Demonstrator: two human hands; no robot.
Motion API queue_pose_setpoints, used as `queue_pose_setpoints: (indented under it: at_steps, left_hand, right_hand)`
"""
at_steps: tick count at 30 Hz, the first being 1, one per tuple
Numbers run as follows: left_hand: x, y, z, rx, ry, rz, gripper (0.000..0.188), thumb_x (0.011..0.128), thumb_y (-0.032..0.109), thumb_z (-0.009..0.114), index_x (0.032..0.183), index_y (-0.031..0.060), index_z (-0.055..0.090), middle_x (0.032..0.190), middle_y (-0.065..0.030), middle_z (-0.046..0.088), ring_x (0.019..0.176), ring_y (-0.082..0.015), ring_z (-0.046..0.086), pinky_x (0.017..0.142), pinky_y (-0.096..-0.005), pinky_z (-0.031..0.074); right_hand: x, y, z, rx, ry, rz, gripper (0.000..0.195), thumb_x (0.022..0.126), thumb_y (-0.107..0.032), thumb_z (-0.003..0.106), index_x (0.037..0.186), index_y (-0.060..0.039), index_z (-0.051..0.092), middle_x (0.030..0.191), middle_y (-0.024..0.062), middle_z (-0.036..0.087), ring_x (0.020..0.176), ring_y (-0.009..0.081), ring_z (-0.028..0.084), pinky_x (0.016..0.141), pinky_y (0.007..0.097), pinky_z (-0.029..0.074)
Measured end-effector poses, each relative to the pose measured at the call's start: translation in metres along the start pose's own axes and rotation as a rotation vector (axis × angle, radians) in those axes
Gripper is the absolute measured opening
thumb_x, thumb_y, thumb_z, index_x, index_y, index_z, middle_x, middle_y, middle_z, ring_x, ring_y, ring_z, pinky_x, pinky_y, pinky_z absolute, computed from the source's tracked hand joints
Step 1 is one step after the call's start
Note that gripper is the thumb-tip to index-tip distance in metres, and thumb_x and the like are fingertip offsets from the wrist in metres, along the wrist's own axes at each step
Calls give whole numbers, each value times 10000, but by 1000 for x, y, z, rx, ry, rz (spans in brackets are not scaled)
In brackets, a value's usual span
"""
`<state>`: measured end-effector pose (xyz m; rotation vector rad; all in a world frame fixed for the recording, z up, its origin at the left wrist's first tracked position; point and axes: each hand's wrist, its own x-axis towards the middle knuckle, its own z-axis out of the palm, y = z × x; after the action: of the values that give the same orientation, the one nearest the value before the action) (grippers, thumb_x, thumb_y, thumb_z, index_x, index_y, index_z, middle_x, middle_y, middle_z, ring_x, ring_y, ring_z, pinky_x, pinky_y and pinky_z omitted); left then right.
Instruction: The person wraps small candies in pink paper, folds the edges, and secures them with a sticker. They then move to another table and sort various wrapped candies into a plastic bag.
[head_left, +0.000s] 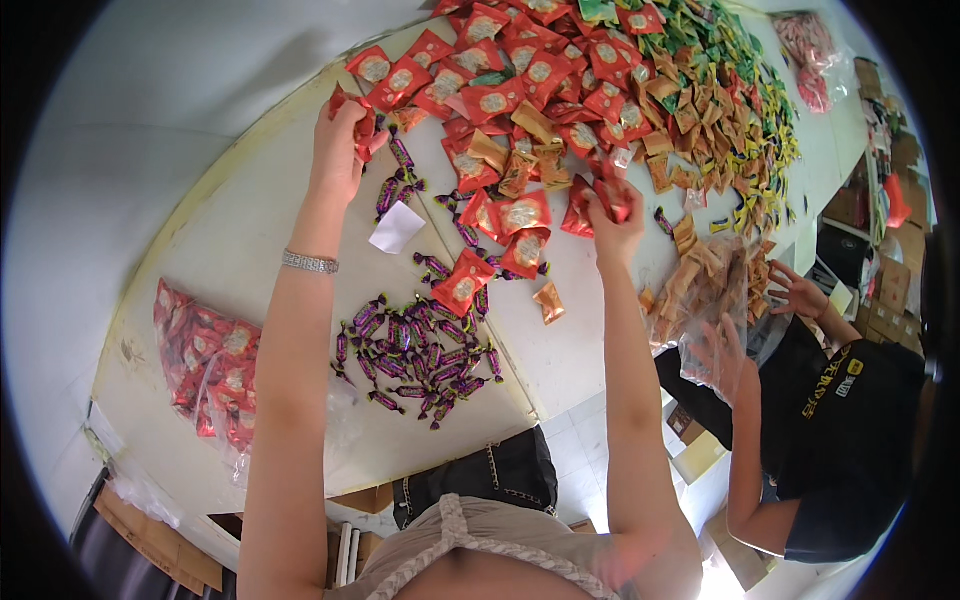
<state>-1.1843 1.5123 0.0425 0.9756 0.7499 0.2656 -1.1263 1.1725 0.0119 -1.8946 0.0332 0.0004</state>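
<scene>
My left hand (339, 150), reaching to the table's left side, grips red foil packets (364, 133); how many is hidden by the fingers. On the right, my right hand (619, 231) has its fingers closed on a red packet (578, 208). A large heap of red packets (544, 75) spreads over the far middle, with orange-gold wrapped sweets (517, 174) on its near edge. Between my arms lies a loose pile of purple twist-wrapped sweets (409, 349), with a red packet (463, 283) on its upper edge. A white paper slip (397, 226) rests near my left wrist.
A clear bag of red packets (214, 367) lies left of my left forearm. At right, a co-worker's hands (724, 360) hold a clear bag of tan packets (701, 292). Green and yellow wrapped sweets (720, 45) form a heap behind. A black bag (480, 476) sits below the table edge.
</scene>
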Motion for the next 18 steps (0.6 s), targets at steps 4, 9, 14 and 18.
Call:
queue_pose_setpoints:
  at_steps: [4, 9, 14, 18]
  left_hand:
    - [-53, 15, -21, -71, -81, -114, 154, 810, 176, 626, 881, 96, 515, 735, 27, 495, 627, -72, 479, 583, -274, 485]
    - [-237, -7, -60, 290, -652, -566, 265, 773, 114, 648, 998, 65, 516, 813, -1, 561, 677, -78, 512, 557, -242, 437]
    - [-376, -36, -193, 363, 207, -572, 437, 799, 123, 614, 1203, 55, 462, 996, -68, 566, 640, -98, 518, 507, -252, 444]
    - [-399, -31, -239, -229, 732, -146, 443, 846, 213, 594, 1243, 93, 438, 986, -21, 509, 762, -96, 533, 659, -256, 484]
  right_hand:
    - [-23, -15, -10, 757, -116, 554, 314, 827, -19, 610, 1115, -99, 513, 962, 43, 614, 713, 104, 550, 453, 218, 323]
    - [-102, -30, -19, 1032, -645, 686, 473, 821, -222, 647, 1225, -33, 490, 1045, 49, 556, 691, 98, 432, 500, 194, 344]
    - [-203, -67, 16, 610, -1231, 756, 487, 776, -125, 704, 1205, -12, 503, 1151, 130, 592, 983, 198, 604, 802, 325, 520]
    - [-303, -112, 82, 261, -1771, 624, 500, 756, -104, 731, 1200, 1, 526, 1106, 95, 625, 995, 140, 597, 857, 306, 494]
